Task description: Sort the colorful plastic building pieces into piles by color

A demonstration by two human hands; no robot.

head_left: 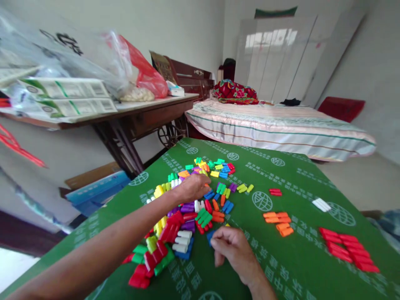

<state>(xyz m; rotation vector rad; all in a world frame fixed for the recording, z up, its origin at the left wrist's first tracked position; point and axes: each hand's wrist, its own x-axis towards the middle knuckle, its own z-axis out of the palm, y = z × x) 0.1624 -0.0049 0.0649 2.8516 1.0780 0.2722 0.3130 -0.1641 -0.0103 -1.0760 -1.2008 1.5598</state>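
A heap of small ribbed plastic toy blocks in many colours lies on the green board. My left hand reaches over the middle of the heap, fingers curled down among the blocks. A bit of orange shows by its fingertips; whatever is under them is hidden. Closer to me, my right hand is closed at the heap's near right edge, thumb against the fingers. A blue block lies right by its fingertips, and I cannot make out what is in its grip. A green block and white blocks lie nearby.
Sorted apart on the right are red blocks, orange blocks, a white block and a small red block. The green board reaches toward a bed. A sewing-machine table with boxes and bags stands left.
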